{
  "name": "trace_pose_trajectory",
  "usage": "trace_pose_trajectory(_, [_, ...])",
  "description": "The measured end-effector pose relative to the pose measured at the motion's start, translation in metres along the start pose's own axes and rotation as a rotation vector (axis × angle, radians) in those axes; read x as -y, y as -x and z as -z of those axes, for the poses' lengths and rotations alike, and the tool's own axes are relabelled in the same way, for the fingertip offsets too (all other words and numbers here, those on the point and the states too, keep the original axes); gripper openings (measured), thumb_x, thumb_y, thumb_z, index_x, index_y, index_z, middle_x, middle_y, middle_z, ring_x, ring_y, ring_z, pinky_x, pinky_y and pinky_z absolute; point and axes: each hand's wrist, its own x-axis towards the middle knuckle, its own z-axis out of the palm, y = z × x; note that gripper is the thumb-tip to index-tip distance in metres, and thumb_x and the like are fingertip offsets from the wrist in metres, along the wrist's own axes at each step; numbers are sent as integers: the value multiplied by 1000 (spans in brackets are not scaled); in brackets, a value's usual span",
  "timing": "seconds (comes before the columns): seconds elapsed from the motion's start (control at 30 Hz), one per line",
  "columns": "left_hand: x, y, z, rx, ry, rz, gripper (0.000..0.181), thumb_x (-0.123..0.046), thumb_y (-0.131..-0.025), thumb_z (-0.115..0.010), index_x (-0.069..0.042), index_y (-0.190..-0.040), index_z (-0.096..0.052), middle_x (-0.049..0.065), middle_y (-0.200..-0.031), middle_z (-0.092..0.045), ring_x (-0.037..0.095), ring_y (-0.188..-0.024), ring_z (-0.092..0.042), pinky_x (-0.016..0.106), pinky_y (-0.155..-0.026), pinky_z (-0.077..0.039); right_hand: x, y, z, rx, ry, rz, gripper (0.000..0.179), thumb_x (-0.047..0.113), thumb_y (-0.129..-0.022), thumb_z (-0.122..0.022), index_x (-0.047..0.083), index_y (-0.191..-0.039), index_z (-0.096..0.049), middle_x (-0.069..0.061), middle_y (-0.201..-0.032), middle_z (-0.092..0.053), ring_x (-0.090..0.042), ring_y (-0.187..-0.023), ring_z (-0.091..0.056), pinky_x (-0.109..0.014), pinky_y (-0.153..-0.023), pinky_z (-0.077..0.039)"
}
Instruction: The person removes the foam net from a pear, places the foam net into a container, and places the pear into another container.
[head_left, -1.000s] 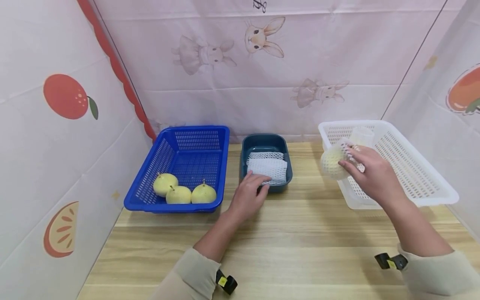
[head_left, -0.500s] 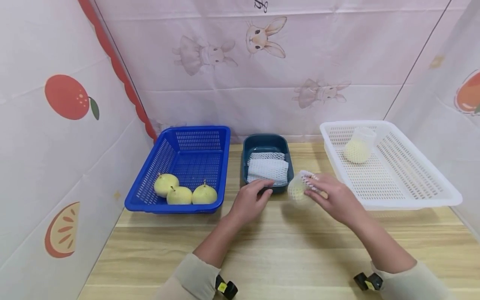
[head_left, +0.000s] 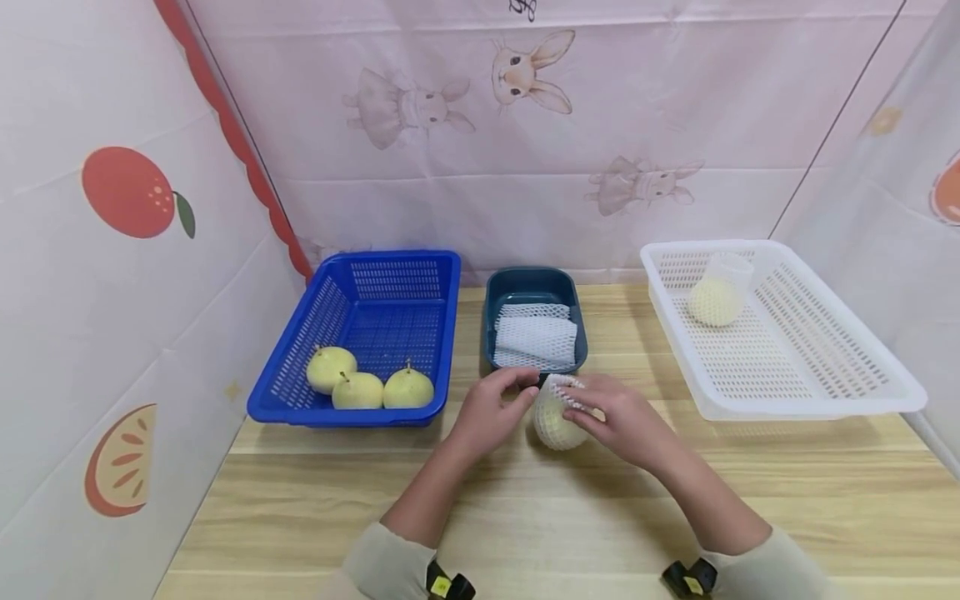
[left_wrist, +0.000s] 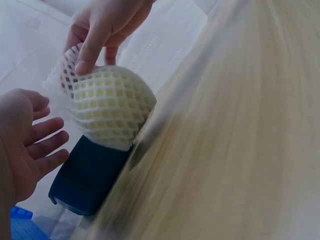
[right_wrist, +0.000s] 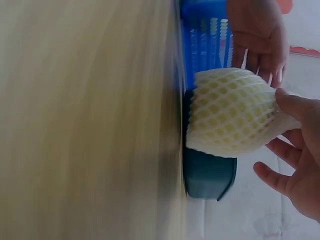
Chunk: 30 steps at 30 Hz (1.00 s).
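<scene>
A pear in a white foam net [head_left: 558, 421] hangs in front of the small teal tray, and my right hand [head_left: 624, 419] pinches the net's gathered upper end. The right wrist view shows thumb and fingers on the netting [right_wrist: 232, 112], with the pear's yellow skin behind the mesh. My left hand [head_left: 487, 414] is just left of the pear, its fingers relaxed and holding nothing. In the left wrist view those fingers [left_wrist: 47, 145] are spread beside the netted pear [left_wrist: 112, 102], apart from it. Flat foam nets [head_left: 536, 337] lie in the teal tray [head_left: 531, 277].
At left stands a blue basket [head_left: 351, 414] with several bare pears [head_left: 408, 388] near its front. A white basket [head_left: 810, 408] at right holds another netted pear [head_left: 716, 300]. Fabric walls [head_left: 450, 217] close off the back and sides of the wooden table [head_left: 570, 533].
My right hand has carried the netted pear leftward and down from the white basket to beside my left hand. The left hand has drawn back slightly from the tray's nets.
</scene>
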Motion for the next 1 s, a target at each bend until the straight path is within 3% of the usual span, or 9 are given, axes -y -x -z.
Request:
trace_pose_trajectory(0.23, [4, 4, -2, 105, 65, 45, 30, -32, -97, -62, -15, -122, -67, -2, -119, -67, 12, -113, -62, 38, -100, -51, 7, -5, -8, 52, -67, 1, 34, 15, -82, -79, 11, -115, -74, -4, -114, -73, -22, -104, -67, -40, -89, -55])
trace_pose_trajectory(0.53, [6, 6, 0, 172, 60, 31, 33, -37, -95, -66, -19, -122, -67, -6, -122, -66, 10, -117, -59, 37, -101, -51, 11, -5, -4, 91, -155, -76, 23, 14, -82, -80, 16, -105, -77, -1, -118, -71, -20, -108, -67, -40, -90, -55])
trace_pose_trajectory(0.7, [6, 8, 2, 207, 61, 6, 35, -38, -92, -69, -21, -123, -67, -7, -123, -65, 9, -117, -58, 37, -100, -51, 12, -4, -1, 71, -165, -121, 17, 17, -81, -81, 18, -97, -75, 0, -113, -72, -20, -106, -67, -40, -89, -56])
trace_pose_trajectory(1.0, [9, 6, -1, 171, 2, -36, 27, -27, -92, -70, -16, -117, -72, -5, -119, -67, 9, -115, -60, 34, -98, -52, 13, -4, 3, 23, -171, -164, 20, 16, -81, -81, 16, -98, -70, 4, -99, -72, -14, -94, -67, -40, -81, -57])
